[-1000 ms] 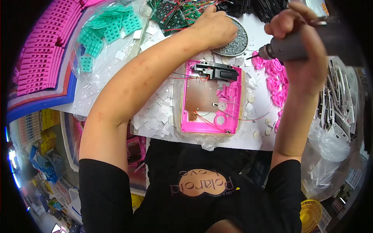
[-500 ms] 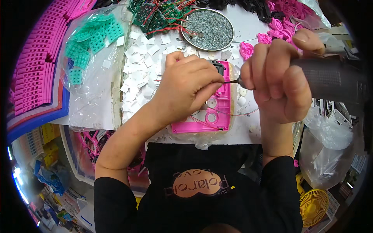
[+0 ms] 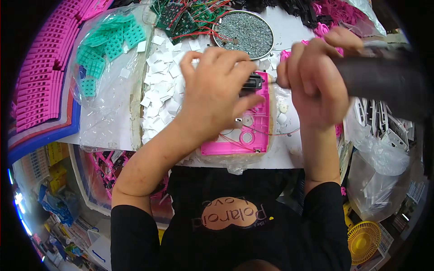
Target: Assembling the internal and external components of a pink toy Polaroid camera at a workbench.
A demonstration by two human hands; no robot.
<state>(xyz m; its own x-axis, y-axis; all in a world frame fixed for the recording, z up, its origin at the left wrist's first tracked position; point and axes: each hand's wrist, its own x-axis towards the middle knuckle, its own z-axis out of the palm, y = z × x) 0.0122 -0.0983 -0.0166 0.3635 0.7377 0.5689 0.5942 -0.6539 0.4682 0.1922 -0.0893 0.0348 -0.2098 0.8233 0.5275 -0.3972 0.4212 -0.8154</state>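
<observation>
A pink plastic housing (image 3: 260,135) lies open side up on the table, with thin red wires and a white disc inside. Over its left part is my left hand (image 3: 210,90), thumb and fingers spread apart, nothing visible between them. A black part (image 3: 255,81) sits at the top of the housing beside those fingers. My right hand (image 3: 318,86) is wrapped round a dark electric screwdriver (image 3: 379,74), held sideways above the right of the housing. Its bit points left toward the black part; motion blurs the tool, so I cannot tell whether the tip touches anything.
Behind the housing stands a round dish (image 3: 273,39) of small screws, next to green circuit boards (image 3: 181,18) with red wires. White square pieces (image 3: 158,90) lie to the left, then teal keypads (image 3: 113,43) and stacked pink parts (image 3: 43,77). A clear plastic bag (image 3: 379,180) hangs at the right.
My left fingers have spread and moved up and left, away from the screwdriver bit. The screwdriver in my right hand has shifted slightly left and up.
</observation>
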